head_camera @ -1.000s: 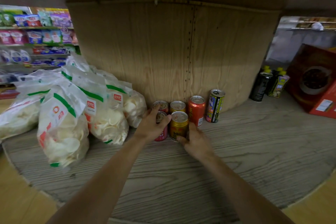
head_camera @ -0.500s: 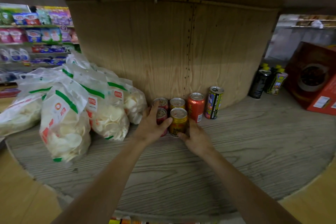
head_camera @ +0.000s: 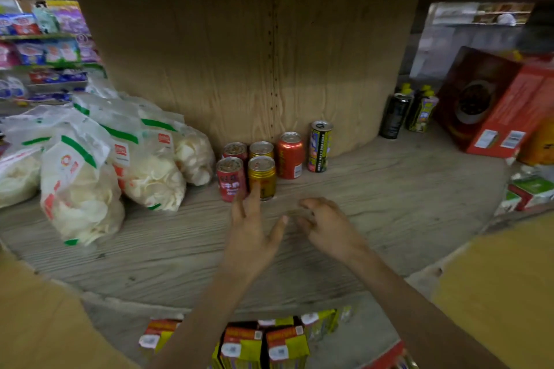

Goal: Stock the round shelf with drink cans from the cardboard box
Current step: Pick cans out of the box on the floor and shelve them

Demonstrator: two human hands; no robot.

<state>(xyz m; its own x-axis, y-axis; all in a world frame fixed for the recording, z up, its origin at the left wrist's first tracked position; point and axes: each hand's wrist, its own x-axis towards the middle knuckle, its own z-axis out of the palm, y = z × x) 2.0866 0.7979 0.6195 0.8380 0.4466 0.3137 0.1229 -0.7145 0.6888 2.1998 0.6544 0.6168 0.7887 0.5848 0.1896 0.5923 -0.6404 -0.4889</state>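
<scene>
Sitting on the round shelf (head_camera: 374, 198): six drink cans (head_camera: 261, 165), all upright, grouped near the plywood core (head_camera: 254, 69). Front row is a red can (head_camera: 230, 180) and a gold can (head_camera: 262, 178), side by side, touching or nearly so. Directly behind them are a second red can (head_camera: 235, 149) and a second gold can (head_camera: 261, 148), mostly just tops showing. To their right stands an orange-red can (head_camera: 290, 154), then a tall slim yellow-and-black can (head_camera: 320, 145), with a small gap between those two.

Left hand (head_camera: 250, 231): fingers straight and spread, thumb out to the right, holding nothing. One fingertip overlaps the foot of the front gold can in view; cannot tell whether it makes contact. Right hand (head_camera: 326, 225): just right of the left one, over bare shelf board, fingers loosely curled, nothing in them, motion-blurred. It is apart from all the cans.

Left of the cans is a pile of clear snack bags (head_camera: 144, 165) holding white crisps, with green-striped labels; the nearest bag is just beside the red cans. Far right along the core: a dark can (head_camera: 394, 115), yellow-capped bottles (head_camera: 421, 112), then a tilted red carton (head_camera: 491, 105). On the lower tier under the forearms are red-and-yellow drink cartons (head_camera: 260, 341). Background left: store racks (head_camera: 45, 39) of packaged goods.
</scene>
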